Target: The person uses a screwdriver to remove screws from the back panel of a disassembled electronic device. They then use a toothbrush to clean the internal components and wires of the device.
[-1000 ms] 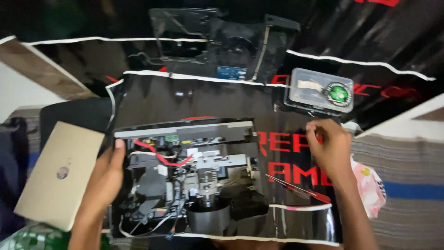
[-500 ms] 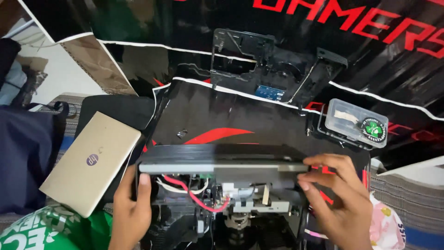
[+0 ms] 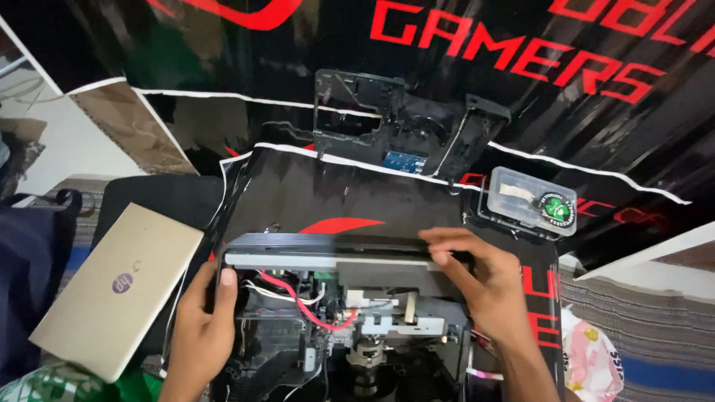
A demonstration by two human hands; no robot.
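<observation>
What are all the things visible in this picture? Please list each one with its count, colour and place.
opened device: one, black and grey with red and white wires inside, bottom centre, tilted up on the mat.
black plastic frame: one, black with a small blue board, upper centre.
clear plastic box: one, transparent with a green round item inside, right of centre.
laptop: one, gold, closed, at the left.
printed mat: one, black with red lettering, under everything.
dark bag: one, navy, far left edge.
pink packet: one, pink and white, lower right.
left hand: one, gripping the device's left edge.
right hand: one, fingers on the device's top edge.
</observation>
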